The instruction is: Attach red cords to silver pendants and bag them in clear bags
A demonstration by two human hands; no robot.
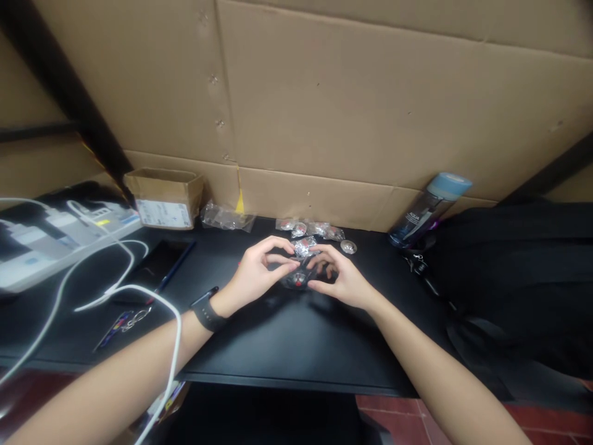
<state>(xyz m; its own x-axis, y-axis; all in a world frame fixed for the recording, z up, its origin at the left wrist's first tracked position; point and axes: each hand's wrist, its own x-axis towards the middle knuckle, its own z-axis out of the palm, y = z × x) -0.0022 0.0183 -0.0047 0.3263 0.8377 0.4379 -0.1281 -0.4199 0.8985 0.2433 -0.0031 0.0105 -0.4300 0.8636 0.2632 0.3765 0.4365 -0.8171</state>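
Observation:
Small clear plastic bag (296,281) with a shiny round piece with a red mark inside lies at the middle of the black table, between my hands. My left hand (262,269), with a black watch on the wrist, has its thumb and a finger pinched at the bag's upper edge. On the bag's other side, my right hand (343,278) is curved with thumb and fingers apart. Just beyond the fingertips sits another shiny wrapped piece (304,247). Behind it lie several wrapped round pieces (324,230), and a bare round metal piece (348,247) rests to the right.
An open cardboard box (164,201) and crumpled clear plastic (226,217) stand at the back left. A power strip (28,266), white cable (173,321), phone (160,266) and keyring (134,318) are left. A bottle (426,210) and black bag (523,284) are right.

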